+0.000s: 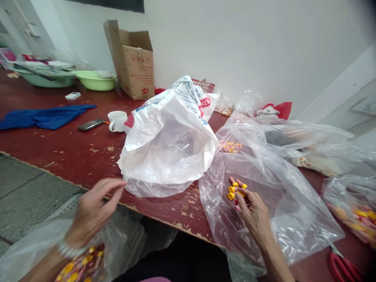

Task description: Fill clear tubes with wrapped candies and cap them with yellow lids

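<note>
Red paint, worn and chipped along the edge, covers the long table (61,149) in front of your hands. Under your right hand (255,209) spreads a big clear plastic bag (296,219), thin, shiny and full of wrinkles. Between your hands, and a bit past them, slumps a white sack (188,98) with blue and red print; its wide round mouth faces you, and clear film lines it. Below your left hand (96,205) sits another clear bag (117,235), with lots of red and yellow bits (84,260) inside. Far beyond that hand stands a brown cardboard box (139,72), flaps up. Your left hand is loosely curled, thumb apart from the fingers, with nothing in it. Past it lie a soft blue cloth (48,117) and a round green bowl (96,83). To the right of your right hand are a puffy clear bag of yellow and red bits (358,192) and red-handled scissors (343,268). Ahead of your left hand is a smooth white mug (117,122). Smallest are the yellow-capped tubes (232,189) at your right fingertips. Those fingers are nearly pinched together; I can't tell if they grip one.
</note>
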The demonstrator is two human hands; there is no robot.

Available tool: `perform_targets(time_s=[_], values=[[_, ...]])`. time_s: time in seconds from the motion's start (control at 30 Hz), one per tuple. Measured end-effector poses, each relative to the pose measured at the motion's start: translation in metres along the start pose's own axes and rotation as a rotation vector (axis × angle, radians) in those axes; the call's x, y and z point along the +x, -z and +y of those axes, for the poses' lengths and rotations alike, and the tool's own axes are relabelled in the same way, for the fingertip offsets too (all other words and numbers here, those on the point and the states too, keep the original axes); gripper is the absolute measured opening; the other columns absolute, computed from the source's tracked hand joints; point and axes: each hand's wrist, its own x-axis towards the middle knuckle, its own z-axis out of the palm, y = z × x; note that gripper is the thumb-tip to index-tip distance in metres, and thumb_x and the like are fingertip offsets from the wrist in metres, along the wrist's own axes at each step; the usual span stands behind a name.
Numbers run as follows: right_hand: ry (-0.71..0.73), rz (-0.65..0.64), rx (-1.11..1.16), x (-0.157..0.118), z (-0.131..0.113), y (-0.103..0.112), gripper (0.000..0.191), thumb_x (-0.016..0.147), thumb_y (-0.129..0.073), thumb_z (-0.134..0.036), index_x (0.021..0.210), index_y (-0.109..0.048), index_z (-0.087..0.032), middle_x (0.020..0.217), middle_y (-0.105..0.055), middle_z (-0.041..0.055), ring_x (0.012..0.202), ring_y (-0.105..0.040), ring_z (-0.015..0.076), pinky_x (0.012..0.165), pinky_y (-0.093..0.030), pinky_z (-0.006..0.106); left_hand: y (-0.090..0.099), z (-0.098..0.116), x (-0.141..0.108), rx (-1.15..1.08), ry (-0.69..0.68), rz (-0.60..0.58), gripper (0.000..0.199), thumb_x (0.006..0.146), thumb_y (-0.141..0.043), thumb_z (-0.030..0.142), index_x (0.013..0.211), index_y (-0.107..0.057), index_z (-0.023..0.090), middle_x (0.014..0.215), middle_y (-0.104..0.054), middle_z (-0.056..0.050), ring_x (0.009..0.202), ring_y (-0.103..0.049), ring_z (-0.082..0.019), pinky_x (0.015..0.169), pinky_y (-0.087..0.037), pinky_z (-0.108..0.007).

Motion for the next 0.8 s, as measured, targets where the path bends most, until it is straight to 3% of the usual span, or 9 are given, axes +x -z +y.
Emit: perform_targets(time_s=[0.1,0.13,0.2,0.3,0.4,0.47,0.57,0.7,0.8], values=[[0.001,-0.016,0.077,-0.005,-0.01,0.0,0.038,0.085,-0.049,-0.048,0.102,-0.063,-0.018,0.091,-0.065,0.0106,0.077,-0.061,0.0204,0.071,-0.049,0.035,-0.065,0.029,0.076,0.01,-0.095,-0.212,0.022,0.087,-0.046,0.024,0.096,-0.066,0.019,0.101,-0.068,-0.005,0.094,-0.062,-0.019,0.086,-0.047,-0.029],[0.002,-0.026,0.088,-0.007,-0.013,0.001,0.037,0.085,-0.049,-0.048,0.103,-0.063,-0.019,0.094,-0.065,0.0105,0.078,-0.061,0.0206,0.071,-0.049,0.034,-0.09,0.038,0.101,0.066,-0.071,-0.317,0.024,0.088,-0.043,0.021,0.097,-0.066,0.018,0.102,-0.068,-0.006,0.097,-0.061,-0.019,0.089,-0.045,-0.029],[0.007,-0.046,0.098,-0.013,-0.018,0.007,0.034,0.085,-0.05,-0.047,0.103,-0.063,-0.02,0.098,-0.065,0.0099,0.081,-0.062,0.0204,0.07,-0.049,0.033,-0.139,0.051,0.141,0.102,-0.048,-0.385,0.024,0.087,-0.045,0.017,0.097,-0.067,0.016,0.1,-0.068,-0.008,0.094,-0.062,-0.02,0.09,-0.045,-0.031],[0.011,-0.063,0.118,-0.022,-0.02,0.017,0.031,0.084,-0.052,-0.045,0.099,-0.063,-0.021,0.1,-0.064,0.0085,0.083,-0.062,0.0195,0.069,-0.049,0.03,-0.197,0.054,0.177,0.136,-0.016,-0.471,0.017,0.084,-0.056,0.022,0.095,-0.066,0.013,0.098,-0.067,-0.009,0.098,-0.061,-0.023,0.09,-0.046,-0.038],[-0.037,-0.085,0.172,-0.033,-0.014,0.024,0.029,0.084,-0.054,-0.044,0.1,-0.061,-0.021,0.097,-0.064,0.0066,0.079,-0.062,0.0174,0.07,-0.049,0.029,-0.227,0.048,0.191,0.146,0.025,-0.541,0.024,0.086,-0.059,0.031,0.101,-0.061,0.013,0.104,-0.063,-0.008,0.098,-0.059,-0.021,0.087,-0.048,-0.041],[-0.108,-0.109,0.254,-0.037,-0.012,0.024,0.03,0.083,-0.056,-0.043,0.104,-0.059,-0.021,0.094,-0.065,0.0054,0.077,-0.063,0.0165,0.071,-0.049,0.029,-0.23,0.045,0.193,0.131,0.046,-0.564,0.026,0.087,-0.057,0.033,0.103,-0.06,0.013,0.104,-0.061,-0.007,0.095,-0.06,-0.019,0.084,-0.05,-0.04],[-0.224,-0.098,0.456,-0.039,-0.021,0.021,0.033,0.08,-0.061,-0.043,0.105,-0.057,-0.02,0.088,-0.067,0.005,0.08,-0.065,0.0179,0.076,-0.05,0.03,-0.212,0.047,0.186,0.071,0.05,-0.53,0.021,0.084,-0.058,0.022,0.103,-0.06,0.013,0.096,-0.062,-0.006,0.089,-0.06,-0.018,0.082,-0.049,-0.037],[-0.303,0.044,0.75,-0.027,-0.062,0.014,0.034,0.075,-0.067,-0.04,0.1,-0.058,-0.019,0.088,-0.069,0.0054,0.082,-0.065,0.0174,0.077,-0.052,0.031,-0.159,0.064,0.149,-0.061,0.02,-0.452,0.032,0.076,-0.047,0.007,0.105,-0.059,0.014,0.097,-0.063,-0.004,0.088,-0.059,-0.016,0.08,-0.046,-0.027],[-0.269,0.109,0.887,-0.017,-0.1,0.005,0.028,0.077,-0.067,-0.036,0.097,-0.058,-0.02,0.088,-0.068,0.0038,0.08,-0.064,0.0149,0.074,-0.052,0.029,-0.118,0.085,0.101,-0.256,-0.005,-0.511,0.03,0.076,-0.043,0.011,0.103,-0.055,0.016,0.089,-0.062,-0.001,0.082,-0.058,-0.013,0.074,-0.044,-0.023]])
